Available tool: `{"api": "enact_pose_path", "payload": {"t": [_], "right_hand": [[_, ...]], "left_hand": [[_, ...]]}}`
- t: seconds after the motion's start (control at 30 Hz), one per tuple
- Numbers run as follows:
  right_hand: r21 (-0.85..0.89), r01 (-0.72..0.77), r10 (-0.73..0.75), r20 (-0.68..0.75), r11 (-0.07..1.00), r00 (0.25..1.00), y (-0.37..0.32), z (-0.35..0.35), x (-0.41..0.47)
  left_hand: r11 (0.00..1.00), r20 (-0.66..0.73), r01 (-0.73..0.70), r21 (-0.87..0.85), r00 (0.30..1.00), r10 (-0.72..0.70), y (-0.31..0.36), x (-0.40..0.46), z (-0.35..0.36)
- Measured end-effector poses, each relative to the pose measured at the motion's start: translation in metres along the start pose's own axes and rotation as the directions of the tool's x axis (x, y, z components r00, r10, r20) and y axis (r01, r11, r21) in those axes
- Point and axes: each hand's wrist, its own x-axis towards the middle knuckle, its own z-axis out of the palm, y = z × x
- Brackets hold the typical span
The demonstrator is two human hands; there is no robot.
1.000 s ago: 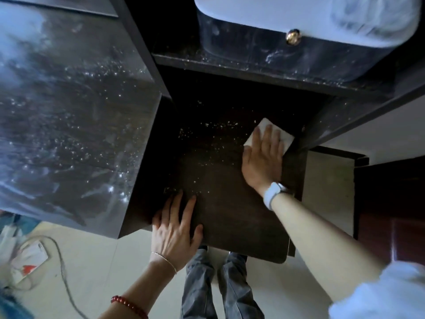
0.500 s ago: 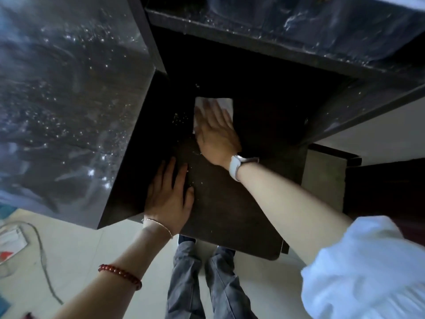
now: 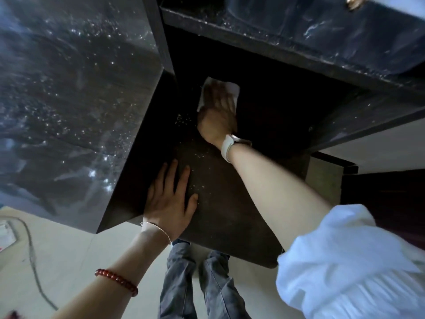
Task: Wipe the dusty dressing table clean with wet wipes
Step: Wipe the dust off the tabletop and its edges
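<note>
Right hand [image 3: 217,116]: flat, fingers straight, pressing the white wet wipe [image 3: 232,87] down, upper centre of frame.
Left hand [image 3: 171,201]: spread flat, palm down, at lower centre, holding nothing.
Wipe: under the right fingers, on the dark brown wooden dressing-table surface [image 3: 230,215].
Dust: pale specks [image 3: 184,119] just left of the right hand.
Wrist: white watch [image 3: 227,146].

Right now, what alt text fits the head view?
The right hand presses a white wet wipe flat on the dark, dust-speckled dressing table shelf, while the left hand rests flat near its front edge.
</note>
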Motion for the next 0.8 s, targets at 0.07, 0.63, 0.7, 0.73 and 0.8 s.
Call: {"api": "enact_pose_path", "payload": {"t": [0.07, 0.63, 0.7, 0.73, 0.8], "right_hand": [[-0.018, 0.111, -0.111, 0.014, 0.994, 0.994, -0.007, -0.003, 0.009], [0.009, 0.211, -0.21, 0.128, 0.977, 0.969, 0.034, -0.023, 0.005], [-0.001, 0.143, -0.142, 0.139, 0.99, 0.98, 0.017, -0.02, 0.017], [0.018, 0.16, -0.161, 0.139, 0.987, 0.977, 0.008, -0.017, 0.015], [0.069, 0.225, -0.231, 0.098, 0.972, 0.968, -0.001, -0.01, -0.001]], "left_hand": [[1.0, -0.021, -0.012, 0.002, 1.0, 0.012, -0.001, 0.0, 0.001], [0.994, -0.035, -0.027, -0.109, 0.999, 0.023, -0.005, -0.006, -0.001], [0.993, -0.049, -0.024, -0.118, 0.999, 0.019, -0.004, -0.008, -0.001], [0.992, -0.061, -0.028, -0.124, 0.998, 0.02, -0.004, -0.009, -0.001], [0.987, -0.084, -0.04, -0.155, 0.996, 0.028, -0.004, -0.015, -0.001]]}}
